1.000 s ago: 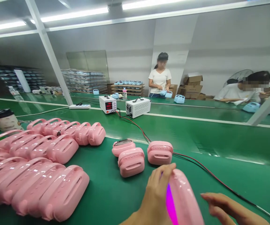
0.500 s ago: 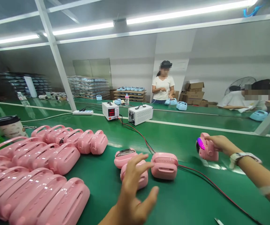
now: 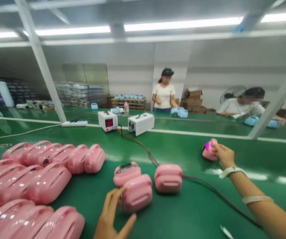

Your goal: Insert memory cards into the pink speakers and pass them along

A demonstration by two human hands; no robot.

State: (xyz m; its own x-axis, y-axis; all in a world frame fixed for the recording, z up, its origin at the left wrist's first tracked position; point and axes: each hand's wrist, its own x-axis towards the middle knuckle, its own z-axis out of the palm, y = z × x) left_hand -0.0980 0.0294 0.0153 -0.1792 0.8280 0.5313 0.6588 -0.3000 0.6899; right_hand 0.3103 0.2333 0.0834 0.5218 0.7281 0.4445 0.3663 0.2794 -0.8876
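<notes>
My right hand [image 3: 224, 155] grips a pink plastic device [image 3: 211, 151] with a glowing purple spot, at the right above the green table. Low in the middle, my left hand [image 3: 111, 212] is open with its thumb spread. Its fingertips reach the left edge of a pink handled device [image 3: 138, 194]; whether they touch it I cannot tell. Right behind stands another pink device [image 3: 127, 174] with a dark panel on top. A further pink device [image 3: 168, 179] sits to the right, beside a red and black cable [image 3: 207, 186].
Rows of pink handled devices [image 3: 49, 182] fill the left side. Two white boxed instruments, one a power supply [image 3: 108, 121] with red digits, stand behind with a power strip [image 3: 74, 123]. A white pen-like object [image 3: 226, 231] lies in front. Two people [image 3: 164, 94] work across the table.
My left hand has moved left and down, to the near pink device. My right hand has carried its lit device slightly farther away. The view has swung to the right.
</notes>
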